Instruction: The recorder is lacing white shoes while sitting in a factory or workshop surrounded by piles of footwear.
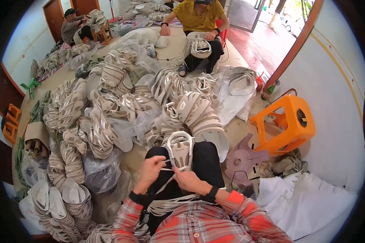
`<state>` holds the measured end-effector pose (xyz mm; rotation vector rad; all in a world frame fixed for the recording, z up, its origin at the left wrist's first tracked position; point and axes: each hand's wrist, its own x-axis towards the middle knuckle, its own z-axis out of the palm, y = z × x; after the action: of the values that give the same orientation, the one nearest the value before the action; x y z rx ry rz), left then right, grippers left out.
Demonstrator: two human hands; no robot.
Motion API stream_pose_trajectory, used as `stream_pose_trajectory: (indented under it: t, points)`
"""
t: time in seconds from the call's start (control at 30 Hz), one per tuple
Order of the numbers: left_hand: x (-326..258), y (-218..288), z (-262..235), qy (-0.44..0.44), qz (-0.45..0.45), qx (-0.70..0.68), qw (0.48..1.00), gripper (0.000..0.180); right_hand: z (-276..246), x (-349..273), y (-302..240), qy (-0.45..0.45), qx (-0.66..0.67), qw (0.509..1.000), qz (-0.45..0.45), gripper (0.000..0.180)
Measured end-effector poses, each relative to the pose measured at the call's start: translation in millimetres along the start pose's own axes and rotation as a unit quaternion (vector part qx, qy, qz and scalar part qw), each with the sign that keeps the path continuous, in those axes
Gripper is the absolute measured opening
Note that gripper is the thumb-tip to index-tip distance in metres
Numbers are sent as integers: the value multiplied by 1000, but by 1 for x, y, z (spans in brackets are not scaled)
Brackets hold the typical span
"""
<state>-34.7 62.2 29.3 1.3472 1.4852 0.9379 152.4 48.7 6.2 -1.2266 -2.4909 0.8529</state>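
A white and beige shoe upper (pixel 180 148) rests on my lap, on black trousers. My left hand (pixel 151 170) pinches a white lace (pixel 166 164) that runs to the upper's lower edge. My right hand (pixel 189 180) grips the same lace close under the upper, fingers closed on it. More white laces (pixel 166 204) lie bundled across my lap below my wrists. Both wrists wear black bands, and my sleeves are red plaid.
Large heaps of stacked shoe uppers (pixel 121 105) cover the floor ahead and left. An orange plastic stool (pixel 288 123) lies tipped at right, beside a mauve stool (pixel 243 156) and white sacks (pixel 308 202). A person in yellow (pixel 198 24) sits opposite; another sits far left (pixel 75 26).
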Motion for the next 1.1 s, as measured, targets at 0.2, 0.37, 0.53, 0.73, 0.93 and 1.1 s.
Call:
stream_pose_trajectory:
  t: [0.2,0.37,0.53,0.73,0.93,1.1]
  points:
    - [-14,-6,36,78,68,212,972,13,-8,-32,2,-109,-10,993,32,30]
    - [-12,-6,49,116,136,327,928,9,-21,-5,25,6,57,994,96,32]
    - [-10,-12,59,129,122,339,924,9,-48,18,5,-146,427,867,212,38]
    - [-12,-1,57,87,57,386,917,10,-43,19,25,-191,537,787,234,38]
    - [-6,5,64,78,-37,422,902,13,-42,42,15,-179,292,920,191,27]
    - [-7,2,73,124,-67,373,917,13,-15,39,28,-60,178,979,76,14]
